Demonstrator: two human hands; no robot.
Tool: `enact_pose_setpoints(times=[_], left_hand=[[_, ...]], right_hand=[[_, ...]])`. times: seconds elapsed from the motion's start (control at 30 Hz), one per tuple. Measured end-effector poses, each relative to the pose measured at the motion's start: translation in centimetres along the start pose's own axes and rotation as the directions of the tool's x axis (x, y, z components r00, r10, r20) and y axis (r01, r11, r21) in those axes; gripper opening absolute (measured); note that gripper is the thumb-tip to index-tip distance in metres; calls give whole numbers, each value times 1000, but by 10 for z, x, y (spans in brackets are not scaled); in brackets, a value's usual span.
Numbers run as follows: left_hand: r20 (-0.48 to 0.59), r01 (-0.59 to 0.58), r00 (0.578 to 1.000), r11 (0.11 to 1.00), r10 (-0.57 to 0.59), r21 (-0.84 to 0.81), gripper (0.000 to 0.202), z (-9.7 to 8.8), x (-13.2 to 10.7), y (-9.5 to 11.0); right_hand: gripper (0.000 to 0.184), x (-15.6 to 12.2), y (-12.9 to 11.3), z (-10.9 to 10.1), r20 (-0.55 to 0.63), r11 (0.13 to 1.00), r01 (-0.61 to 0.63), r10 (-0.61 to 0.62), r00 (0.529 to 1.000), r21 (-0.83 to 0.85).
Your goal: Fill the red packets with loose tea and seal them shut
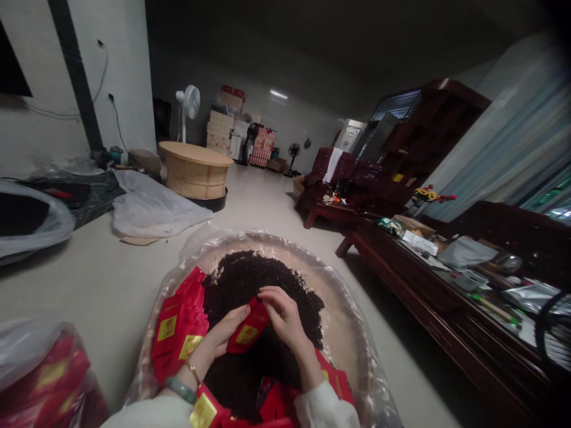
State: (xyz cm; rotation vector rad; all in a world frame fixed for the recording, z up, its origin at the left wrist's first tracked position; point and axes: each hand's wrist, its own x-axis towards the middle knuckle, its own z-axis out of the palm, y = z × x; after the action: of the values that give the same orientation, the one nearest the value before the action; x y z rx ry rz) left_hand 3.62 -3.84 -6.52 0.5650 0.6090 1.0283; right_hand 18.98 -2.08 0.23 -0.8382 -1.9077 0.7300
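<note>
A small red packet [248,333] with a gold square label is held up over a heap of dark, loose, tea-like leaves [254,270]. My left hand [223,330] grips the packet by its left side, with the thumb near the top. At the packet's upper edge, the fingers of my right hand [282,310] are pinched together; whether its mouth is open cannot be made out. The leaves lie in a wide round tray [343,309] lined with clear plastic. More red packets [176,324] are piled at the tray's left side, and others lie near my wrists.
A plastic bag of red packets [53,380] stands at lower left. Clear plastic sheeting [151,205] lies on the floor before a round woven stand [196,169]. To the right runs a long dark wooden table [401,267] covered with clutter. Stacked boxes [220,128] stand at the back.
</note>
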Motion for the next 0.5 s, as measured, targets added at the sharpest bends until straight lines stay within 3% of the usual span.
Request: enact_pose_setpoints(times=[0.07,0.13,0.2,0.27,0.33,0.4,0.5], left_hand=[[-37,11,999,1000,-12,-17,42,0,-1,1],[-63,27,998,999,-30,-39,41,-1,-2,3],[-72,34,997,997,-39,-66,42,-2,-2,5],[-76,28,997,996,-35,-84,45,-5,-1,5],[-81,14,996,996,-21,-84,47,-10,1,5],[-82,7,997,998,-12,-70,45,-14,2,5],[-81,10,997,998,-14,-54,40,-18,3,5]], right_hand=[[21,-1,12,1,-142,996,-49,59,988,72],[24,-2,27,1,-275,980,-150,181,944,132],[26,-4,40,0,-267,955,-280,297,917,100],[25,-8,47,2,-106,943,-332,327,939,-37],[25,-13,45,7,152,947,-254,286,946,-197],[40,-19,41,15,369,930,-148,275,888,-338],[66,-27,38,28,448,850,-94,364,816,-518]])
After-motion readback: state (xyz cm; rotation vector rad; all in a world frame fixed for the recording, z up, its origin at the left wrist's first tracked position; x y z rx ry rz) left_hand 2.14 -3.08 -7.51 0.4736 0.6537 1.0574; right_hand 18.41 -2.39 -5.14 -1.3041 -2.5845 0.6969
